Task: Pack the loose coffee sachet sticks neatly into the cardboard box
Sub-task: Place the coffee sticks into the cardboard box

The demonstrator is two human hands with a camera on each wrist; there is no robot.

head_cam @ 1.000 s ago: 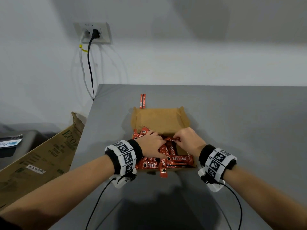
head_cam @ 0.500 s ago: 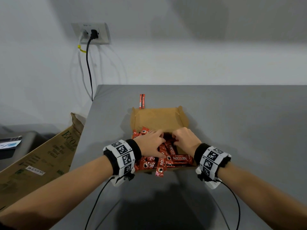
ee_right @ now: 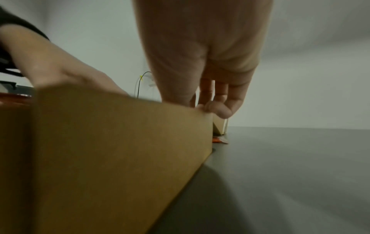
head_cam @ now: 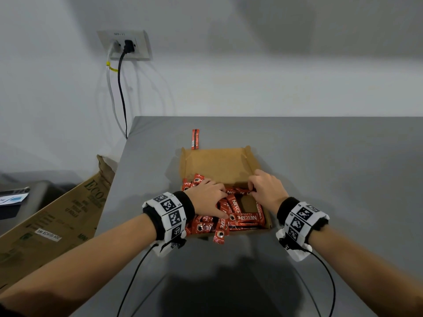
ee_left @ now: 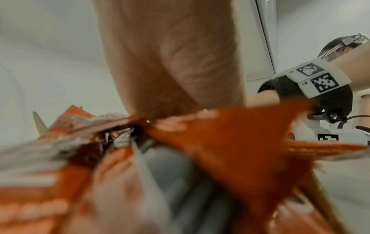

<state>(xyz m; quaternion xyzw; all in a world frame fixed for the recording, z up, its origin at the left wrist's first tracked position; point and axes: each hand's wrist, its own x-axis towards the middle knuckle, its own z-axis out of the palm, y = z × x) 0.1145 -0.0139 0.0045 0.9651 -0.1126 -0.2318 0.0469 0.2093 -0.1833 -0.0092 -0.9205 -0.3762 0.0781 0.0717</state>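
Your left hand (head_cam: 207, 197) lies flat on the heap of red coffee sachet sticks (head_cam: 231, 216) in the near-left part of the cardboard box (head_cam: 219, 163), fingers extended and pressing down on them, nothing gripped. Your right hand (head_cam: 266, 189) sits at the box's right wall, fingers curled, pinching the end of one sachet (head_cam: 238, 191) that lies crosswise over the pile. The sticks lie jumbled at mixed angles in the near half of the box; one stick (head_cam: 219, 234) overhangs the near edge. The far half shows bare cardboard. One loose sachet (head_cam: 195, 138) rests on the grey table (head_cam: 332, 168) just beyond the box's far-left corner. A larger printed carton (head_cam: 52, 223) leans against the table's left side.
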